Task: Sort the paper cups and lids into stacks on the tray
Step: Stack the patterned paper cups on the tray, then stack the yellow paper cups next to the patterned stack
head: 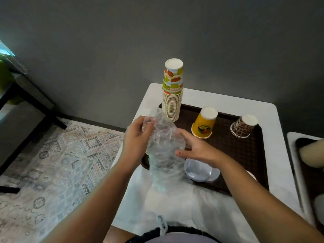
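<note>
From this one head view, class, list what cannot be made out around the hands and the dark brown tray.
- Contents of the crumpled clear plastic bag: blurred, folds hide them.
- Near-left corner of the dark brown tray: behind bag and left hand.
- Clear lids: right hand covers part; count unclear.
- Pale objects at right edge: cut off.

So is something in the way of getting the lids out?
Yes. The lids are wrapped in a clear plastic sleeve, held by the left hand and right hand. A few loose lids already lie on the tray.
</note>
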{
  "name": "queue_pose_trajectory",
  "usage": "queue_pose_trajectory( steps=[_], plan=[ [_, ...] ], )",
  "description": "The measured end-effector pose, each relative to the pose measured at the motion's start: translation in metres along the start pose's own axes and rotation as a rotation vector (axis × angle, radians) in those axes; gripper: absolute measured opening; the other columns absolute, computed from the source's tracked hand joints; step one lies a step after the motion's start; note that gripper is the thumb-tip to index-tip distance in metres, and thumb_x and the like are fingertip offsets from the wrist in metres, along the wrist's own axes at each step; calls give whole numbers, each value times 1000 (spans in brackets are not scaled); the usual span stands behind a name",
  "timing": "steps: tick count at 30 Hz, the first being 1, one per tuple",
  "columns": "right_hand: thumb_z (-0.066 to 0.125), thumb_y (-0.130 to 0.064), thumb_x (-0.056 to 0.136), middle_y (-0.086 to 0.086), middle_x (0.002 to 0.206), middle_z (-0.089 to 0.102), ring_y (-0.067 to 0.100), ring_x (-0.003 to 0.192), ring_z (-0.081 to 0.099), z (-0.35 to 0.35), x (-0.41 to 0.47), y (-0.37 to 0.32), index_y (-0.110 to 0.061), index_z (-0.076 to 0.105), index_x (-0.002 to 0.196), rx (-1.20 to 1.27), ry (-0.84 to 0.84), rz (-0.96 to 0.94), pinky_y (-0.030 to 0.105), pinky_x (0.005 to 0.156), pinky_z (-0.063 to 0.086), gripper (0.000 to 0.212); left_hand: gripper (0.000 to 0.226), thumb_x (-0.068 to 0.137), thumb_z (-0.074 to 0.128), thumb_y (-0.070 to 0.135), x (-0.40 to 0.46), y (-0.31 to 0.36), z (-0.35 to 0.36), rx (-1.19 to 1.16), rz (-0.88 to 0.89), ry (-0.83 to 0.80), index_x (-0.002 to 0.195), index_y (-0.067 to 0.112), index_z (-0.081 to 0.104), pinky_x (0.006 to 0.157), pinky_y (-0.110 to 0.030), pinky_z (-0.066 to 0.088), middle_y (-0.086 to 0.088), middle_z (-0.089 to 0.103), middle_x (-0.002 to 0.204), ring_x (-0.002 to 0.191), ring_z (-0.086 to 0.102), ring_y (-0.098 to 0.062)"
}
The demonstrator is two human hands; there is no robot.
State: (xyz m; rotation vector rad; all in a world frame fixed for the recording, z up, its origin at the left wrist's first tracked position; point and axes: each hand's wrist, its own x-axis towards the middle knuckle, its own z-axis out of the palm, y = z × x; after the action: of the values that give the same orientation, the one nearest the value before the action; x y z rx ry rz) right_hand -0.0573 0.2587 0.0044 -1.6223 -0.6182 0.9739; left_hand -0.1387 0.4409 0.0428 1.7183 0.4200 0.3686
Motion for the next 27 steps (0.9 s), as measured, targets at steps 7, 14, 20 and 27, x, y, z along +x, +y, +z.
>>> queue_pose_trajectory(
  steps=[7, 14, 20, 27],
  plan=[
    [82, -19, 71, -25, 122, 54, -9, 115, 51, 17, -27, 9, -45, 44, 123, -68, 113, 44, 13, 96, 42, 69, 20, 98, 46, 10, 8, 38, 14, -394, 15, 197, 84, 20, 55, 68, -39, 49, 4, 56, 71, 67, 53, -14],
    [68, -5, 84, 3, 97, 66, 3, 91, 60, 5, -56, 20, -10, 61, 96, -96, 365, 63, 16, 84, 45, 15, 22, 99, 41, 5, 12, 53, 2, -481, 92, 370, 80, 16, 46, 57, -23, 50, 6, 56, 69, 62, 56, -5],
    [62, -8, 88, -8, 78, 66, 0, 71, 61, -20, -114, 33, -18, 63, 87, -170, 534, 110, 14, 66, 45, 10, 29, 96, 43, 5, 11, 19, -45, -290, 30, 598, 72, 22, 41, 43, -13, 34, 15, 44, 51, 42, 40, 3],
    [78, -26, 76, -7, 53, 51, 4, 52, 46, -24, -177, 68, -21, 66, 70, -359, 739, 243, 13, 50, 34, 14, 28, 98, 45, 21, -36, -82, -68, -38, -275, 471, 71, 24, 41, 49, -25, 33, 2, 38, 65, 48, 38, -6]
  ],
)
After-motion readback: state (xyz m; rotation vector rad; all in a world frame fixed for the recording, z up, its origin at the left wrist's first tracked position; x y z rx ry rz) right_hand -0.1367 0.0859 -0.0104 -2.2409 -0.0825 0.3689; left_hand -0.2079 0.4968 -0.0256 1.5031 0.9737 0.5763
